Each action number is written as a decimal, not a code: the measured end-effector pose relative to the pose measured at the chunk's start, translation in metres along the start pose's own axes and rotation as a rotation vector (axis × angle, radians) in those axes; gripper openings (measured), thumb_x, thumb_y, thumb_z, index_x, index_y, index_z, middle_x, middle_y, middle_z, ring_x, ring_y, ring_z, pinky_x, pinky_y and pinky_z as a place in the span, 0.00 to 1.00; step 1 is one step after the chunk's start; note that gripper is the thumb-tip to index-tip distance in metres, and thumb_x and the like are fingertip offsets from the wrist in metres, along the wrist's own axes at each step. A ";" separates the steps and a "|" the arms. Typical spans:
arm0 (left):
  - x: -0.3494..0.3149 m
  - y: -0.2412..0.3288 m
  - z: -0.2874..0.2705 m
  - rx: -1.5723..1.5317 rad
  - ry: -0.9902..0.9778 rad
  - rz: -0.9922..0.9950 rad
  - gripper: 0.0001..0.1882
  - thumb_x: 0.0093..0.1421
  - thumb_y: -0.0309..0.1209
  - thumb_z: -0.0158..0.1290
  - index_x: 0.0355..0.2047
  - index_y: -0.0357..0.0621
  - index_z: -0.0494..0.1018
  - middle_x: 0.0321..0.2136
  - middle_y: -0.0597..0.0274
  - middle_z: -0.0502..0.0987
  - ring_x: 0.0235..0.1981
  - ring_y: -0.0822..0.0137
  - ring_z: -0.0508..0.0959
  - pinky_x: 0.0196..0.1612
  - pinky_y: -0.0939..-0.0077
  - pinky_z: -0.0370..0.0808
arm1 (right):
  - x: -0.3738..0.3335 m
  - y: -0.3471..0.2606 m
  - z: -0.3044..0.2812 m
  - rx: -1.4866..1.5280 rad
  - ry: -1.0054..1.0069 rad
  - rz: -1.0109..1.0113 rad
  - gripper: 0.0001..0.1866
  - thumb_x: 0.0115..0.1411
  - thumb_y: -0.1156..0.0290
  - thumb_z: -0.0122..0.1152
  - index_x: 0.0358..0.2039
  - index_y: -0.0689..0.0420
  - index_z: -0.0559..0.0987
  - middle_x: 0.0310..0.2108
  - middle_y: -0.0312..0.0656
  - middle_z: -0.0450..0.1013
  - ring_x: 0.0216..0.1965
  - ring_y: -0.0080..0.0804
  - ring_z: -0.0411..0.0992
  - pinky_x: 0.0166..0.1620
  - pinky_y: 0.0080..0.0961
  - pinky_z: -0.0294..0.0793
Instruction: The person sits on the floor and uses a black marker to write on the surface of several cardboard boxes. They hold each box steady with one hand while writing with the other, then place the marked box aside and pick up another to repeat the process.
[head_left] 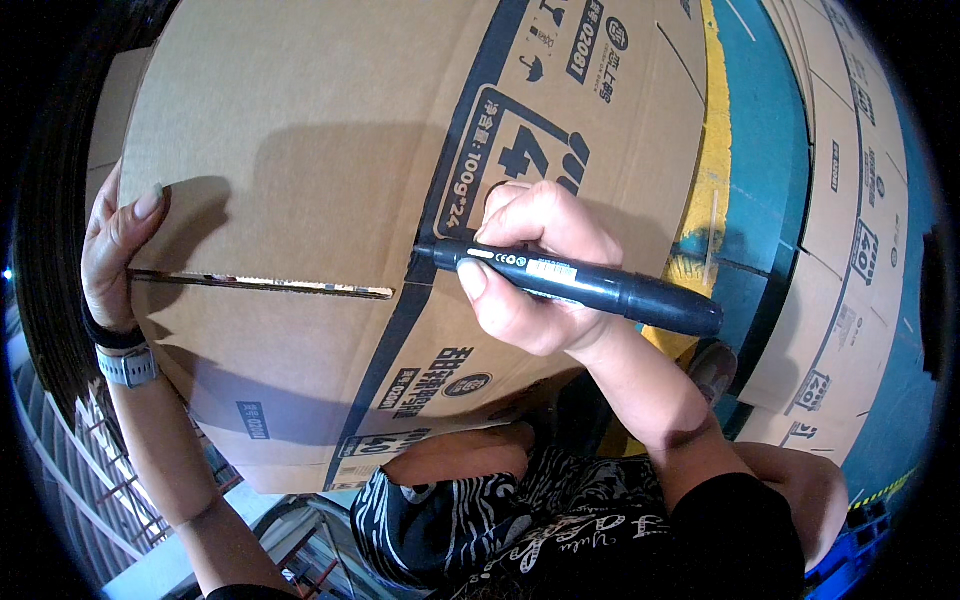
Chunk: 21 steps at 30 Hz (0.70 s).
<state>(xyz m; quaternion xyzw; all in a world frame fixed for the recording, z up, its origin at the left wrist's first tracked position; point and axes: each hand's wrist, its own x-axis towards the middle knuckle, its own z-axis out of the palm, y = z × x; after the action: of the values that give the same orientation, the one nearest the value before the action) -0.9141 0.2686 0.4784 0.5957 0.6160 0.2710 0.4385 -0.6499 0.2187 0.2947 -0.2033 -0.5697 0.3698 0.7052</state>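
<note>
A large brown printed cardboard carton blank [280, 100] with dark stripes spreads out in front of me. My left hand [112, 250] grips its left edge, thumb on top and the other fingers hidden behind. Beside that hand a narrow slot [300, 287] runs inward through the cardboard. My right hand [545, 225] is closed around a thick black marker pen [640, 302]. The pen's tip end points left at the dark stripe, close to the slot's inner end; whether it touches the cardboard I cannot tell.
More flat printed cartons [800, 330] lie stacked at the right. Between them and my blank run a yellow floor stripe [718, 130] and teal floor [770, 150]. Curved metal bars [60, 450] show at lower left, and a blue plastic object [860, 530] at lower right.
</note>
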 end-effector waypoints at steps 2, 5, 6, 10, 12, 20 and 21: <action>-0.001 0.001 -0.001 -0.009 -0.014 0.001 0.31 0.49 0.31 0.53 0.51 0.32 0.55 0.37 0.55 0.70 0.35 0.70 0.72 0.40 0.79 0.69 | 0.000 0.002 0.002 0.015 0.004 -0.023 0.07 0.41 0.77 0.54 0.21 0.60 0.64 0.11 0.34 0.60 0.11 0.16 0.56 0.15 0.13 0.54; 0.000 0.001 -0.002 -0.029 -0.038 -0.003 0.30 0.50 0.31 0.52 0.51 0.33 0.55 0.37 0.55 0.70 0.35 0.70 0.72 0.40 0.79 0.70 | 0.000 0.001 0.001 0.016 -0.010 -0.017 0.07 0.41 0.77 0.54 0.21 0.60 0.64 0.11 0.34 0.60 0.11 0.17 0.56 0.15 0.13 0.54; 0.002 0.001 -0.003 -0.034 -0.042 -0.004 0.29 0.50 0.30 0.51 0.51 0.33 0.55 0.37 0.55 0.71 0.35 0.70 0.72 0.40 0.80 0.70 | 0.000 0.000 0.001 0.013 -0.017 -0.008 0.07 0.41 0.77 0.54 0.21 0.61 0.65 0.11 0.34 0.60 0.10 0.17 0.56 0.15 0.13 0.54; 0.001 0.003 0.002 -0.035 -0.044 0.009 0.29 0.50 0.30 0.51 0.50 0.33 0.55 0.37 0.55 0.71 0.35 0.70 0.73 0.40 0.79 0.70 | 0.000 -0.001 0.002 -0.004 -0.012 -0.026 0.08 0.40 0.77 0.54 0.21 0.61 0.65 0.11 0.35 0.60 0.10 0.17 0.56 0.15 0.13 0.54; 0.001 0.004 0.005 -0.027 -0.042 0.020 0.29 0.50 0.30 0.51 0.50 0.32 0.55 0.37 0.55 0.71 0.35 0.70 0.73 0.40 0.79 0.70 | 0.000 -0.002 0.002 -0.029 -0.012 -0.040 0.08 0.40 0.77 0.54 0.21 0.62 0.65 0.11 0.35 0.61 0.10 0.18 0.56 0.15 0.13 0.54; 0.001 0.003 0.005 -0.066 0.013 0.028 0.29 0.50 0.30 0.51 0.50 0.32 0.54 0.37 0.55 0.71 0.35 0.70 0.73 0.40 0.79 0.70 | -0.001 -0.002 0.007 0.004 -0.014 -0.045 0.07 0.40 0.77 0.54 0.20 0.61 0.66 0.10 0.35 0.61 0.10 0.19 0.57 0.16 0.15 0.55; 0.001 0.002 0.002 -0.070 0.017 0.032 0.29 0.50 0.30 0.51 0.50 0.32 0.54 0.37 0.55 0.71 0.35 0.70 0.73 0.40 0.79 0.70 | -0.001 -0.003 0.008 0.005 -0.017 -0.043 0.07 0.40 0.77 0.54 0.20 0.61 0.66 0.10 0.35 0.61 0.10 0.19 0.57 0.16 0.16 0.55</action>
<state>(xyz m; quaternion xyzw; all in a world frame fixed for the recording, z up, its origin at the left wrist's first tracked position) -0.9109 0.2697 0.4784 0.5874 0.6004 0.3042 0.4494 -0.6564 0.2156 0.2982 -0.1864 -0.5789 0.3577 0.7087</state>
